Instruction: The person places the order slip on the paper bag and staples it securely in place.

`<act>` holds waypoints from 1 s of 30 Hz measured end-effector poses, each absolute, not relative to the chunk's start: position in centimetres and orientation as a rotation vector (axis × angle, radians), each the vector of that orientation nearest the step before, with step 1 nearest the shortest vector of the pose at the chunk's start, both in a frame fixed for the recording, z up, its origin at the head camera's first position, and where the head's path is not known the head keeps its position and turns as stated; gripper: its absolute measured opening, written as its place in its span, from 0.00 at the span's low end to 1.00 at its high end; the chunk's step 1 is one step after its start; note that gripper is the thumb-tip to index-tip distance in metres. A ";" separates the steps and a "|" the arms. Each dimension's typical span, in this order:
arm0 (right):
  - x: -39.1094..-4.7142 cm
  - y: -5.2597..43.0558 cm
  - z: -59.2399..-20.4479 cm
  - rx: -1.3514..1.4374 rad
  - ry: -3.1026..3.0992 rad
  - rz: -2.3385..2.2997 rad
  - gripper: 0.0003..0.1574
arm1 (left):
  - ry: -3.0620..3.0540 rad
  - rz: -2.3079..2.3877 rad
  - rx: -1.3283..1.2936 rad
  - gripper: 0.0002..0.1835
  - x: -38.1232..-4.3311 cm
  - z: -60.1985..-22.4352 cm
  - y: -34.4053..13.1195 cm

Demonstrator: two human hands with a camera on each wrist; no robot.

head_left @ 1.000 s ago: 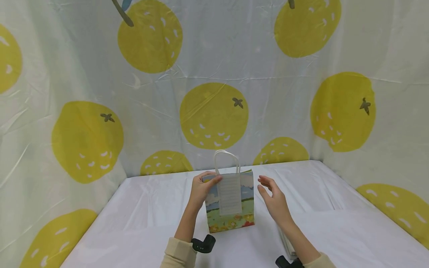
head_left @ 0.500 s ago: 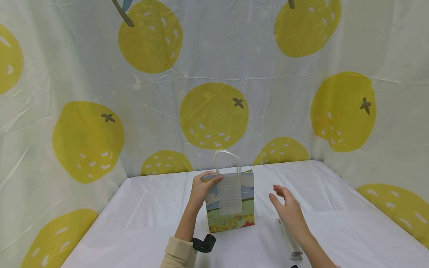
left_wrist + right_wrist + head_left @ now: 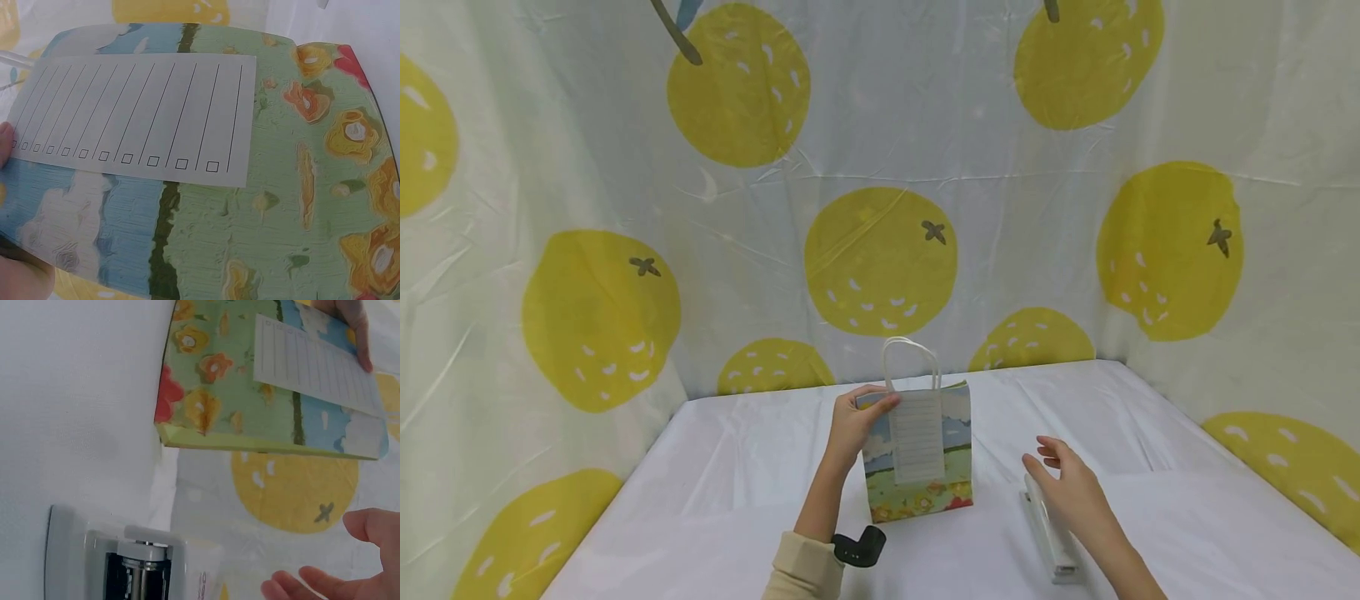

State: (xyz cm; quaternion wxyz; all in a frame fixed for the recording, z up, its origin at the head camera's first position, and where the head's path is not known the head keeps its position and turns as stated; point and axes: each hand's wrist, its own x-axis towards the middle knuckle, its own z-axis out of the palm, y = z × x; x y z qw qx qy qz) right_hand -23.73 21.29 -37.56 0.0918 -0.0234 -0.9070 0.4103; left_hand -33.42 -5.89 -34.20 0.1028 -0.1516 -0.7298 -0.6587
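Observation:
A paper gift bag [image 3: 957,462] printed with a flower meadow and sky stands upright on the table, its white handles [image 3: 910,342] raised. Against its front lies a white lined checklist sheet [image 3: 917,437] with small boxes, seen large in the left wrist view [image 3: 137,119]. My left hand [image 3: 853,425] pinches the bag's upper left edge, the thumb on the front near the sheet's corner. To the right lies a white stapler [image 3: 1048,533]. My right hand [image 3: 1071,492] hovers over it with loosely bent fingers, holding nothing; in the right wrist view a gap separates them.
A white cloth covers the table [image 3: 760,483]. Behind it and at both sides hangs a pale curtain [image 3: 880,100] with large yellow fruit prints. A black wrist camera [image 3: 859,547] sits on my left wrist.
My right hand has moved away from the bag's right side, rightward and down to the stapler, which is now more visible. The left hand, bag and sheet have stayed in place.

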 end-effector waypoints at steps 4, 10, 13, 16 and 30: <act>-23.4 22.2 -38.1 -0.080 -2.751 1.161 0.39 | -2.158 -1.934 -0.456 0.19 -33.4 -34.1 -5.9; -23.0 23.4 -39.1 -0.062 -2.857 1.079 0.35 | -2.167 -1.946 -0.453 0.20 -33.5 -34.1 -5.9; -22.7 23.7 -39.8 -0.078 -2.905 1.083 0.36 | -2.166 -1.945 -0.450 0.20 -33.6 -34.2 -5.9; -22.5 23.9 -40.3 -0.102 -2.947 1.088 0.37 | -2.163 -1.957 -0.451 0.19 -33.6 -34.2 -5.9; -21.4 23.7 -41.5 -0.172 -3.025 1.154 0.37 | -2.161 -1.946 -0.449 0.19 -33.5 -34.1 -5.9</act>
